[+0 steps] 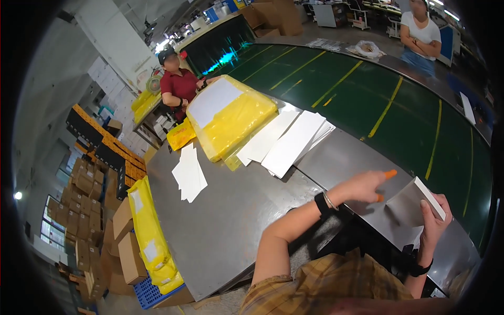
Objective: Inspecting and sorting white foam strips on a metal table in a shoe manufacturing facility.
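A flat white cardboard sheet (420, 202) stands tilted on edge at the near right of the grey metal worktable (231, 220), gripped along its far side by the right hand (434, 220). The left hand (365, 186), orange caps on two fingertips, rests curled against the sheet's face. Further off lie fanned white sheets (286, 139), a yellow plastic-wrapped bundle (231, 115), then green flooring with yellow lines (367, 89) and stacked brown cartons (86, 184).

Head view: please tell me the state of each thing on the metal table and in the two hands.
Grey card sheet: held up, partly folded.
Right hand: gripping the sheet's edge.
Left hand: pressing the sheet, orange-tipped fingers.
Yellow bundle: wrapped, lying flat.
White sheets: fanned out, flat.
Smaller white stack: loose, flat.
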Demonstrator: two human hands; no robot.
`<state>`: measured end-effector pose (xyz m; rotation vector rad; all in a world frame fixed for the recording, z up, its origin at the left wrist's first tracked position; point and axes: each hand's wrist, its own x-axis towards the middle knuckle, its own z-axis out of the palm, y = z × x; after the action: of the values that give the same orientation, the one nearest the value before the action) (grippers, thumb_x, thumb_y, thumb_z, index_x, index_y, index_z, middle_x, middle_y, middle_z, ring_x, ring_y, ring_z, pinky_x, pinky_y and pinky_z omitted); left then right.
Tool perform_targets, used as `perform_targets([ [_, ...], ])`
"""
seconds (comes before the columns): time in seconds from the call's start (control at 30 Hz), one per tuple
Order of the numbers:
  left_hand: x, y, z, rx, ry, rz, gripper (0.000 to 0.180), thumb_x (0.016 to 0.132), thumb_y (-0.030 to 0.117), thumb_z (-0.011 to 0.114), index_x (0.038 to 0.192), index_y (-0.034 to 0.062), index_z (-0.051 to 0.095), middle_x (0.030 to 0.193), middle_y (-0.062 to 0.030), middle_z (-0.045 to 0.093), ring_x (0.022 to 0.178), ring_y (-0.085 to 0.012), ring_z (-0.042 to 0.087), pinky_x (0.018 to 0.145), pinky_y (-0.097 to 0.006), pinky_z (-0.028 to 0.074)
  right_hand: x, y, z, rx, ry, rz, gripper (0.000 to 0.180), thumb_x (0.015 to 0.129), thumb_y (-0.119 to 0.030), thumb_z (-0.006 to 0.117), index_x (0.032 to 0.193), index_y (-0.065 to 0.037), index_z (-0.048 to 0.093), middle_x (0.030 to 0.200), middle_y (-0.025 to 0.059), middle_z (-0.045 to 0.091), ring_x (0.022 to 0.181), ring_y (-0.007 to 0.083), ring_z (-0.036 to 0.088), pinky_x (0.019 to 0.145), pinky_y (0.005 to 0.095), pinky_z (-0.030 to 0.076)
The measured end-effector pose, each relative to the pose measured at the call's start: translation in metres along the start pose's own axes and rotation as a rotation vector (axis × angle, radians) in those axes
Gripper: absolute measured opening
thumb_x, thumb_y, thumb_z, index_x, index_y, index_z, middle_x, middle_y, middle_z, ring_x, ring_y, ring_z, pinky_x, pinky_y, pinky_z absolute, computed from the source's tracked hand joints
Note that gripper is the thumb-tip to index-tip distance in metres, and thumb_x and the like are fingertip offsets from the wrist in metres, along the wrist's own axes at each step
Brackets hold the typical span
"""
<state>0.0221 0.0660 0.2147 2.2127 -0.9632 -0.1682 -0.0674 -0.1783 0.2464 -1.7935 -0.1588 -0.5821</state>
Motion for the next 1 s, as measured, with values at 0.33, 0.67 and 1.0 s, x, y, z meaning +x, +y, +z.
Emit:
perform_targets([
  [0.33, 0.001, 0.000, 0.078, -0.382, 0.037, -0.155, 0.077, 0.076, 0.014, 0.072, 0.143, -0.0026, 0.037, 0.117, -0.0263, 0.059, 0.112, -0.0399, 0.056, 0.096, -0.042, 0.046, 0.002, -0.001, 0.005, 0.045, -0.037, -0.020, 0.020, 0.080, -0.006, 0.076, 0.096, 0.002, 0.066, 0.083, 0.0000, 0.054, 0.072, 0.0064, 0.047, 0.062, 0.0199, 0.035],
  [0.67, -0.001, -0.005, 0.085, -0.381, 0.179, -0.209, 0.062, 0.079, 0.023, 0.072, 0.133, 0.0019, 0.052, 0.109, -0.0193, 0.066, 0.099, -0.0342, 0.063, 0.087, -0.039, 0.049, -0.003, 0.010, -0.033, 0.144, 0.048, -0.160, 0.023, 0.085, -0.012, 0.071, 0.103, 0.002, 0.066, 0.092, 0.0046, 0.053, 0.084, 0.0124, 0.051, 0.076, 0.0241, 0.039],
  [1.0, -0.006, -0.014, 0.078, -0.725, 0.163, -0.033, 0.043, 0.080, 0.019, 0.073, 0.118, -0.0002, 0.065, 0.104, -0.0085, 0.070, 0.091, -0.0157, 0.064, 0.082, -0.028, 0.049, -0.003, 0.034, -0.100, 0.824, 0.294, 0.054, 0.036, 0.097, -0.019, 0.060, 0.127, -0.002, 0.053, 0.121, 0.0109, 0.060, 0.116, 0.0220, 0.055, 0.104, 0.0405, 0.043],
])
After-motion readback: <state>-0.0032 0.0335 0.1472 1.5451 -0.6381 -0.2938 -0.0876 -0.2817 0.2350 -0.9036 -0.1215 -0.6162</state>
